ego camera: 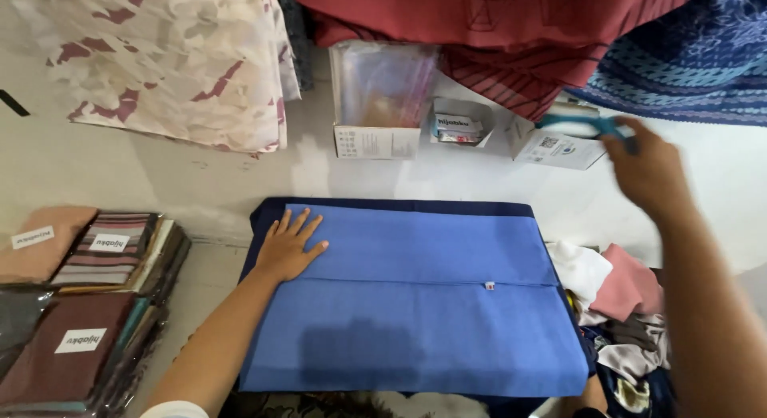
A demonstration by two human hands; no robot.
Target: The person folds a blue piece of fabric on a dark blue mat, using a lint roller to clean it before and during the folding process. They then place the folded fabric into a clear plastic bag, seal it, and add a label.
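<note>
Left hand [292, 246] lies flat, fingers spread, on the folded blue cloth [415, 306]; right hand [643, 166] is raised, gripping a teal-handled tool [579, 126].

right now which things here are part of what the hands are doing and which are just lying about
In hand:
- folded blue cloth, left hand flat on it
- teal-handled tool, right hand at it, blurred

Lying about:
- stacks of bagged folded cloths
- open box of clear bags
- small white box
- heap of loose clothes
- hanging fabrics
</note>
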